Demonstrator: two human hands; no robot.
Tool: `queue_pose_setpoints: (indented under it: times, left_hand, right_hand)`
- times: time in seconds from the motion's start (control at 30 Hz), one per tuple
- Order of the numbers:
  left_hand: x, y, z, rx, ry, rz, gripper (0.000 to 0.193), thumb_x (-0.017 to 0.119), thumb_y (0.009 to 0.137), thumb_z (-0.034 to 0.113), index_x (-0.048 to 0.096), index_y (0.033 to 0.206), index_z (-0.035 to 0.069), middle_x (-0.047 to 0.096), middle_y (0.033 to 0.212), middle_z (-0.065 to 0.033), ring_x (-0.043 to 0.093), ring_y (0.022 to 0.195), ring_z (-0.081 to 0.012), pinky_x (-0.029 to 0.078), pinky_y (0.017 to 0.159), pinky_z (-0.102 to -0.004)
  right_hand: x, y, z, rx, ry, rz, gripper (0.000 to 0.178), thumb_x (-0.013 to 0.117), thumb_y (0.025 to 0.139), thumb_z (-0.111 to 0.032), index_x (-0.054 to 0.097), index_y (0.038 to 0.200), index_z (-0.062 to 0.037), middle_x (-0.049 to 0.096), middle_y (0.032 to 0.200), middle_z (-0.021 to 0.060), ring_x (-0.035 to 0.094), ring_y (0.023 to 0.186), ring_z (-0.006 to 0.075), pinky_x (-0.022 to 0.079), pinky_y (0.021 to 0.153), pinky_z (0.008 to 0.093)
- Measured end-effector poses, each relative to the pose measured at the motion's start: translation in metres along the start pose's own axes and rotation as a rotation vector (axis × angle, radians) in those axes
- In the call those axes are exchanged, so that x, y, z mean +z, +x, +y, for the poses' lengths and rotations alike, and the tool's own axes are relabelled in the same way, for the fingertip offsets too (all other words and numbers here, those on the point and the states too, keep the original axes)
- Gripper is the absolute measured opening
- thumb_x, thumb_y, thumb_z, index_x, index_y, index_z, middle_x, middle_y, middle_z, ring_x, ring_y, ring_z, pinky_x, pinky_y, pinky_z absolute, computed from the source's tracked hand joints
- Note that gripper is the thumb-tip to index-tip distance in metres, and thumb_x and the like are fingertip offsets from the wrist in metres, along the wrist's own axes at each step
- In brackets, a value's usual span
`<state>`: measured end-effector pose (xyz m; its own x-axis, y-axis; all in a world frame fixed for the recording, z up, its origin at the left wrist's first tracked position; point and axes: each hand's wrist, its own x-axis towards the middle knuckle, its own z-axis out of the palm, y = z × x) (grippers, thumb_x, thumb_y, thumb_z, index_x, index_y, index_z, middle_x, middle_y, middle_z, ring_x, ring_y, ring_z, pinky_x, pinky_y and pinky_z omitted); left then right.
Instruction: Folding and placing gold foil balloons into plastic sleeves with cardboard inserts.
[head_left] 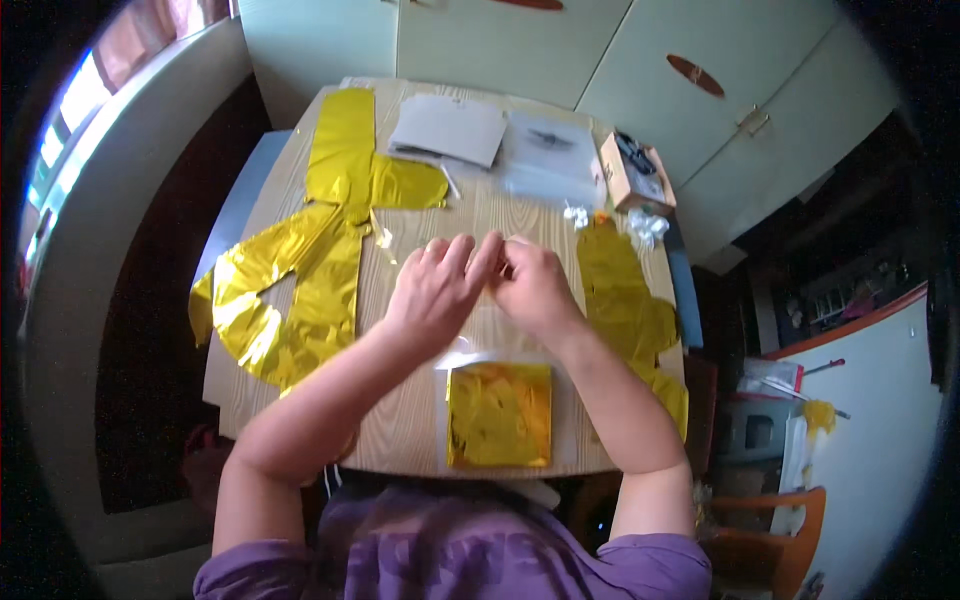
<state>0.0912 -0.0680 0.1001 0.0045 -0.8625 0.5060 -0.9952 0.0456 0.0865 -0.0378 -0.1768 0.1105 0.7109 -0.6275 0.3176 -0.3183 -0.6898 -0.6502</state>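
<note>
Over the middle of the table, my left hand (432,290) and my right hand (533,288) meet with their fingertips together. Both are closed in a pinch, and whatever lies between the fingers is too small or hidden to name. Below them, near the table's front edge, a folded gold foil piece (499,415) lies flat on a clear plastic bag. To the left, flat gold foil shapes like deflated balloons (340,165) overlap one another. Beyond my right forearm lies another flat gold foil shape (615,275).
At the back of the wooden table (510,215) are a stack of white sheets (447,128), clear plastic bags (553,160) and a small box (640,178) holding dark items. Crumpled clear plastic (648,226) sits near the box. Pale cabinets (500,45) stand behind; a wooden chair (790,540) is at right.
</note>
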Motion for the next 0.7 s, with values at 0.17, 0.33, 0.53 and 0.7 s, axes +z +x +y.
queue_pose_setpoints:
  times: [0.17, 0.33, 0.53, 0.7]
  left_hand:
    - [0.061, -0.047, -0.043, 0.034, -0.26, -0.154, 0.049, 0.06, 0.084, 0.005, 0.053, 0.132, 0.006, 0.058, 0.111, -0.0155, 0.061, 0.099, -0.0342, 0.053, 0.085, -0.0441]
    - [0.06, -0.058, -0.027, -0.169, -0.414, -0.223, 0.041, 0.067, 0.083, 0.018, 0.061, 0.122, 0.005, 0.059, 0.112, -0.0171, 0.062, 0.1, -0.0381, 0.053, 0.089, -0.0453]
    - [0.078, -0.055, -0.028, -0.284, -0.228, -0.195, 0.037, 0.072, 0.082, 0.029, 0.068, 0.11, 0.005, 0.061, 0.109, -0.0173, 0.064, 0.094, -0.039, 0.054, 0.087, -0.0453]
    - [0.096, -0.061, -0.052, -0.317, -0.323, -0.096, 0.03, 0.072, 0.082, 0.03, 0.071, 0.101, 0.007, 0.064, 0.101, -0.0151, 0.064, 0.095, -0.0378, 0.053, 0.086, -0.0449]
  right_hand:
    - [0.0, -0.082, -0.001, 0.061, 0.009, 0.238, 0.013, 0.072, 0.085, -0.011, 0.064, 0.083, -0.0012, 0.062, 0.082, 0.0131, 0.064, 0.069, 0.0282, 0.051, 0.062, 0.0386]
    - [0.013, -0.114, 0.045, 0.006, -0.217, 0.334, 0.014, 0.075, 0.082, -0.009, 0.065, 0.09, -0.003, 0.063, 0.094, 0.0128, 0.063, 0.088, 0.0294, 0.05, 0.078, 0.0384]
    - [0.023, -0.089, 0.051, 0.009, -0.168, 0.072, 0.028, 0.072, 0.086, -0.015, 0.069, 0.112, -0.0062, 0.063, 0.124, 0.0127, 0.055, 0.121, 0.0335, 0.043, 0.105, 0.0449]
    - [0.055, -0.086, 0.059, -0.113, -0.456, -0.139, 0.038, 0.064, 0.093, -0.026, 0.064, 0.128, -0.0087, 0.051, 0.145, 0.0142, 0.045, 0.133, 0.0323, 0.035, 0.114, 0.0451]
